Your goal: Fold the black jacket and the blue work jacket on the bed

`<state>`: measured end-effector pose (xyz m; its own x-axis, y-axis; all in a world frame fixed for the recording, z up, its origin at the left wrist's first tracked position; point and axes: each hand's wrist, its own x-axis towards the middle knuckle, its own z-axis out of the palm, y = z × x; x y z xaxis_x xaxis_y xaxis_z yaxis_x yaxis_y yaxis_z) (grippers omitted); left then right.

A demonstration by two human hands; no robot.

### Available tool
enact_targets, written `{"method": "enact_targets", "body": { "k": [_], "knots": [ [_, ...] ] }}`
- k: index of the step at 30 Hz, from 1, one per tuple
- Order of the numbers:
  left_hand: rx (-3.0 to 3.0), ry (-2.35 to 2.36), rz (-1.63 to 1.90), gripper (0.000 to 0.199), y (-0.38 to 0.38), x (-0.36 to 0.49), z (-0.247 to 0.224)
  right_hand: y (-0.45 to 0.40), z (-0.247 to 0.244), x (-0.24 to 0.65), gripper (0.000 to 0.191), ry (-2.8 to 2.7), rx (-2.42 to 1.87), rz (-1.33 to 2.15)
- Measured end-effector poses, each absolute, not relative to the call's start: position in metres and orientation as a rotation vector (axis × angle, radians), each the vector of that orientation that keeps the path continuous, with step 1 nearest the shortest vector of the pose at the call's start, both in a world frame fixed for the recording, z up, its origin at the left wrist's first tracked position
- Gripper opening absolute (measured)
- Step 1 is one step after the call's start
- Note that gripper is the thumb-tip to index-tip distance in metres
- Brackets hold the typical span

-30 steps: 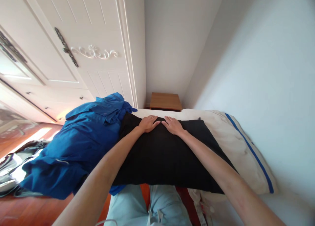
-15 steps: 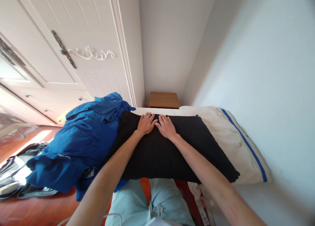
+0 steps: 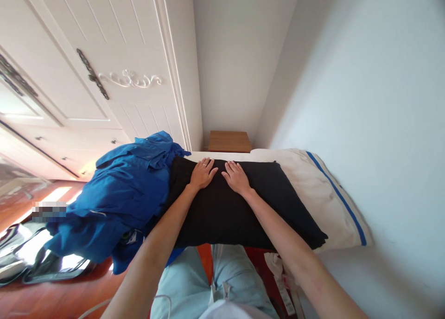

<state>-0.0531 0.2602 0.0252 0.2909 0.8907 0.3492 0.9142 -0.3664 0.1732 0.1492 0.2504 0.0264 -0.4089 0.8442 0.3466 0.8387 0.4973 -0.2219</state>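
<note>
A black cloth [image 3: 222,212], a garment whose kind I cannot make out, lies spread flat in front of me. My left hand [image 3: 203,173] rests palm down near its far edge, fingers stretched out, with a ring on one finger. Beside it, a small gap to the right, my right hand [image 3: 236,176] also lies flat on the black cloth with its fingers out. Neither hand grips anything. To the left, a heap of blue clothes [image 3: 128,184] touches the black cloth's side.
A cream pillow or cushion [image 3: 313,189] with a blue stripe lies under the right side, against the wall. Ahead stands a small wooden cabinet [image 3: 229,141]. A white wardrobe [image 3: 139,31] rises at the left. An open bag or suitcase [image 3: 52,263] lies on the red floor.
My hands have slid apart slightly on the black cloth, the left one moving left. The cloth has stayed spread out; the view has shifted a little.
</note>
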Motion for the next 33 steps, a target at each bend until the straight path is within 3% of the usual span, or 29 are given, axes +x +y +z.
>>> {"method": "enact_targets", "body": {
  "k": [4, 8, 11, 16, 21, 23, 27, 29, 33],
  "knots": [
    [-2.48, -1.818, -0.651, 0.058, 0.259, -0.044, 0.039, 0.249, 0.035, 0.144, 0.065, -2.307, -1.442, 0.148],
    [-2.516, -1.639, -0.936, 0.054, 0.251, -0.039, 0.047, 0.255, 0.043, 0.158, 0.068, -2.121, -1.367, 0.22],
    [-2.575, -1.642, -0.968, 0.054, 0.248, -0.045, 0.037, 0.268, 0.041, 0.186, 0.066, -1.766, -1.349, 0.39],
    [-2.595, -1.821, -1.057, 0.057, 0.254, -0.058, 0.019, 0.293, 0.026, 0.231, 0.06, -0.749, -1.105, 0.99],
    [-2.627, -1.91, -1.32, 0.051, 0.257, -0.061, 0.019, 0.297, 0.017, 0.255, 0.064, -0.43, -0.912, 1.124],
    [-2.598, -2.012, -1.615, 0.046, 0.257, -0.062, 0.02, 0.295, 0.018, 0.262, 0.066, -0.374, -0.836, 1.151],
    [-2.216, -2.216, -2.591, 0.03, 0.258, -0.067, 0.023, 0.29, 0.024, 0.27, 0.077, -0.393, -0.803, 1.17],
    [-1.961, -2.234, -2.869, 0.018, 0.261, -0.073, 0.026, 0.288, 0.03, 0.273, 0.079, -0.35, -0.783, 1.187],
    [-1.344, -2.132, -3.36, 0.045, 0.266, -0.089, 0.031, 0.281, 0.04, 0.266, 0.074, -0.328, -0.794, 1.161]
  ]
}}
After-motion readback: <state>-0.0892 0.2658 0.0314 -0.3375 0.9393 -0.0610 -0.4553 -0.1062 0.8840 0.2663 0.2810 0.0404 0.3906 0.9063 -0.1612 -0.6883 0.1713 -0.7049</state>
